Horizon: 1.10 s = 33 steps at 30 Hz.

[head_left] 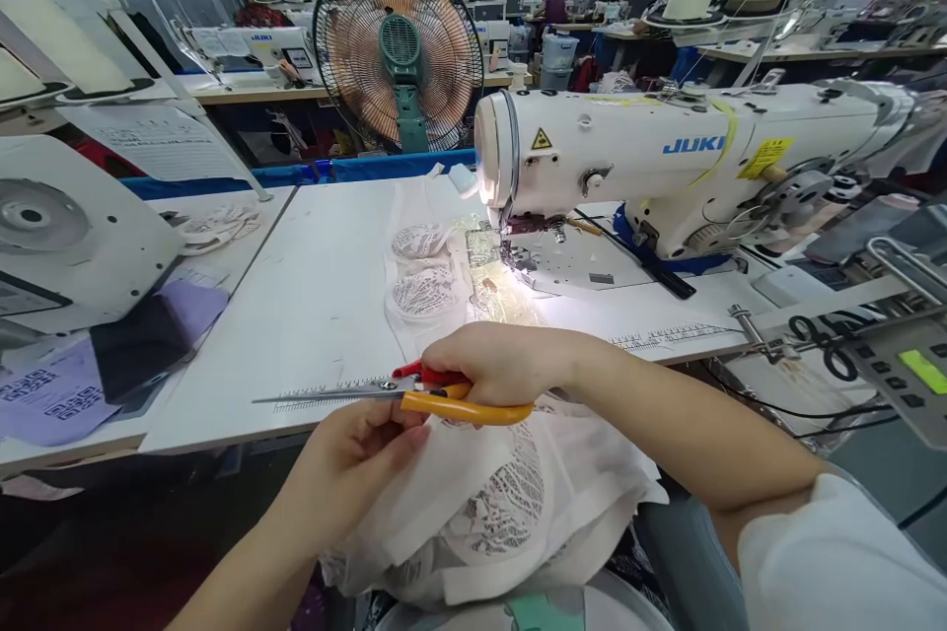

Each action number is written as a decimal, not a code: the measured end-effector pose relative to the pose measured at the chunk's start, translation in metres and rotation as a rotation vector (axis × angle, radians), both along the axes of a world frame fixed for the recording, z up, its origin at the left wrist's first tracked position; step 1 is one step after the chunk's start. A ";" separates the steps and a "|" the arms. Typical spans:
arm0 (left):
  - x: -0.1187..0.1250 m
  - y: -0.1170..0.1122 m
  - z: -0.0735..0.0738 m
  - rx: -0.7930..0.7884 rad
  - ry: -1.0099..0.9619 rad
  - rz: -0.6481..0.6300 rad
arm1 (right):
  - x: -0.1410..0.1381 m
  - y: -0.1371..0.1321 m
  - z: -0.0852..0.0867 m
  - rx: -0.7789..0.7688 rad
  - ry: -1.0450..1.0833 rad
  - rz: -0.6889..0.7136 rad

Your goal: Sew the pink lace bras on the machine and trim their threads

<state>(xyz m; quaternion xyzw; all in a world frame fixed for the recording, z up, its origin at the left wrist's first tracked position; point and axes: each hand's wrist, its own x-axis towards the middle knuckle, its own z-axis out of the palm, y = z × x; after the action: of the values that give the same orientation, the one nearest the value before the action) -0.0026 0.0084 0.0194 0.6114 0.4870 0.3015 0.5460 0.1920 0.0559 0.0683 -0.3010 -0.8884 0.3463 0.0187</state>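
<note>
My right hand (pixel 497 362) is closed round a pair of scissors (pixel 414 394) with orange and red handles, blades pointing left over the table's front edge. Just below it my left hand (pixel 362 454) pinches white fabric with lace panels (pixel 495 503), which is bunched in my lap. The scissor blades sit right above my left fingers. More white lace pieces (pixel 423 271) lie flat on the table in front of the needle of a white JUKI sewing machine (pixel 666 168).
A white sewing table (pixel 311 315) with a printed ruler along its front edge. An orange-bladed fan (pixel 398 49) stands behind it. Purple papers and a dark cloth (pixel 110 355) lie at left. A control panel (pixel 913 370) and black scissors are at right. Other workstations fill the background.
</note>
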 end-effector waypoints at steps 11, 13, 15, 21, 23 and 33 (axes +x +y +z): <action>0.003 0.000 0.001 -0.053 0.039 0.031 | -0.003 0.000 -0.004 0.048 0.002 0.028; 0.005 0.000 0.003 -0.048 0.065 0.068 | -0.003 -0.001 -0.004 0.038 0.004 0.035; 0.007 0.000 0.005 -0.063 0.098 0.099 | -0.003 -0.003 -0.005 0.034 0.006 0.040; 0.006 -0.002 0.002 -0.110 0.149 0.083 | -0.004 -0.003 -0.010 0.016 0.014 0.030; 0.005 -0.003 0.000 -0.107 0.129 0.070 | -0.005 -0.005 -0.014 -0.009 0.035 -0.035; -0.016 -0.013 -0.016 -0.234 -0.163 0.216 | 0.029 -0.065 -0.043 -0.306 0.200 -0.254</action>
<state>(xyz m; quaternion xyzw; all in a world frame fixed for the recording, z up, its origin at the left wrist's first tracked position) -0.0187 -0.0051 0.0033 0.4611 0.5359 0.3482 0.6156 0.2212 -0.0092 0.0257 -0.3738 -0.7742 0.5001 0.1040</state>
